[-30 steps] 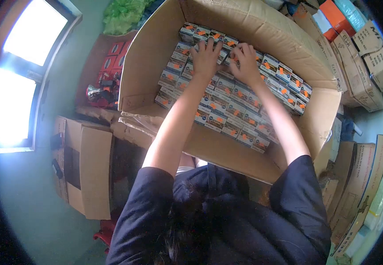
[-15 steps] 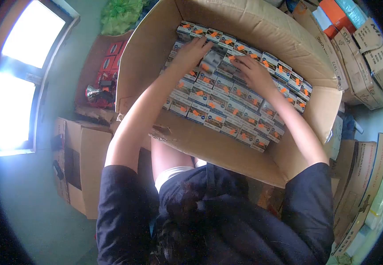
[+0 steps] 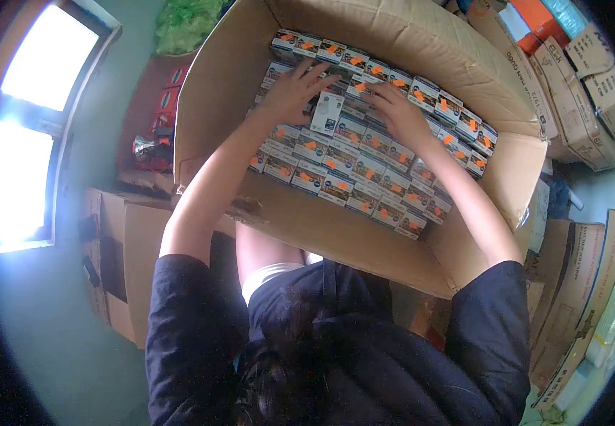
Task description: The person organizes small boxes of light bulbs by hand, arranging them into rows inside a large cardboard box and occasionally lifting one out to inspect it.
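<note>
A large open cardboard carton (image 3: 321, 234) holds rows of small white boxes (image 3: 336, 157) with orange stickers. My left hand (image 3: 292, 94) is over the upper left rows, fingers spread, its fingertips near a gap between boxes. Just right of that hand, one small box (image 3: 327, 113) shows a plain white side with no orange sticker, tilted differently from its neighbours. My right hand (image 3: 401, 117) rests on the boxes right of the gap, fingers apart, fingertips touching box tops. Neither hand is closed round a box.
Closed cartons (image 3: 573, 106) are stacked at the right, with flattened cardboard (image 3: 580, 298) below them. At the left stand another carton (image 3: 147, 263) and a box of red packages (image 3: 169, 99). A green bag (image 3: 188, 27) lies behind.
The small box between my hands has turned from a blurred, tilted pose to show its white side. My left hand has moved slightly left and down, its fingers more spread. The view has shifted slightly.
</note>
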Available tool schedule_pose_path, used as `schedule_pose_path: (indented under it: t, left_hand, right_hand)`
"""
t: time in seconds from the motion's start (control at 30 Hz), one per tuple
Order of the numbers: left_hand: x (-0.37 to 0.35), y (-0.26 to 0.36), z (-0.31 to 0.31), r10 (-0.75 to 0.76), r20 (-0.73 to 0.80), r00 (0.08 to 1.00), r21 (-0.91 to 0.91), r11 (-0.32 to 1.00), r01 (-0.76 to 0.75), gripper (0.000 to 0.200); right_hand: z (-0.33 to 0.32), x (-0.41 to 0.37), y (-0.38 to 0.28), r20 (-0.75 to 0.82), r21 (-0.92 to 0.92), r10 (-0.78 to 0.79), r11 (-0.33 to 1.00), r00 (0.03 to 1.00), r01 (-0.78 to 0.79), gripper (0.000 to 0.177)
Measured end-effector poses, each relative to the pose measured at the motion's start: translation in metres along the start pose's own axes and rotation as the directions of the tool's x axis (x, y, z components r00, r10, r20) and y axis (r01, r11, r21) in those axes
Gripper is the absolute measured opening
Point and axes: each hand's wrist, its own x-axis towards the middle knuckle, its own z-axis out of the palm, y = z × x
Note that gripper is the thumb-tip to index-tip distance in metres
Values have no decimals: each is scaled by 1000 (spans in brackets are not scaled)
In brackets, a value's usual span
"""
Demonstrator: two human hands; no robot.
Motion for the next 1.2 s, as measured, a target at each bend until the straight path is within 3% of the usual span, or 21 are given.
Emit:
schedule_pose_path:
  t: [0.03,0.13,0.23,0.33,0.43,0.53,0.63,0.73,0.93,1.03,1.2]
  left_hand:
    - [-2,2,-6,-6,43,999,-8,1000,6,99]
    - [-9,-1,2,100,-71,992,33,995,-98,109]
    - [-16,2,14,37,-137,990,3,999,-37,103]
    - [-13,-4,41,56,-239,969,-9,998,-60,86]
    - [-6,-11,52,112,-246,963,149,986,-77,63]
    - [1,-5,41,70,-178,982,167,985,-40,51]
    - [2,-10,39,166,-219,961,175,976,-128,50]
    - [-2,-12,39,153,-132,979,301,948,-107,52]
    - [-4,-11,37,218,-146,965,265,948,-174,56]
    - [-4,-10,41,201,-127,971,267,950,-161,54]
    - [-3,-13,50,116,-242,963,76,992,-101,55]
  right_hand:
    - [0,0,0,0,12,2,1000,1000,-2,40]
    - [0,-1,0,14,3,3,1000,1000,-3,37]
    - [3,1,1,18,-17,11,1000,1000,-11,37]
    - [1,0,2,29,1,0,1000,1000,0,37]
    - [-1,1,-3,30,30,19,999,999,-20,37]
    - [-1,3,-4,23,-84,-32,996,999,34,47]
    - [-9,6,-17,203,-309,28,950,979,37,62]
    - [0,8,-18,208,-441,-41,888,977,131,72]
    - [16,14,-26,270,-611,26,777,963,150,69]
    - [17,20,-33,297,-578,129,813,946,71,71]
    - [6,18,-31,227,-506,70,861,971,56,69]
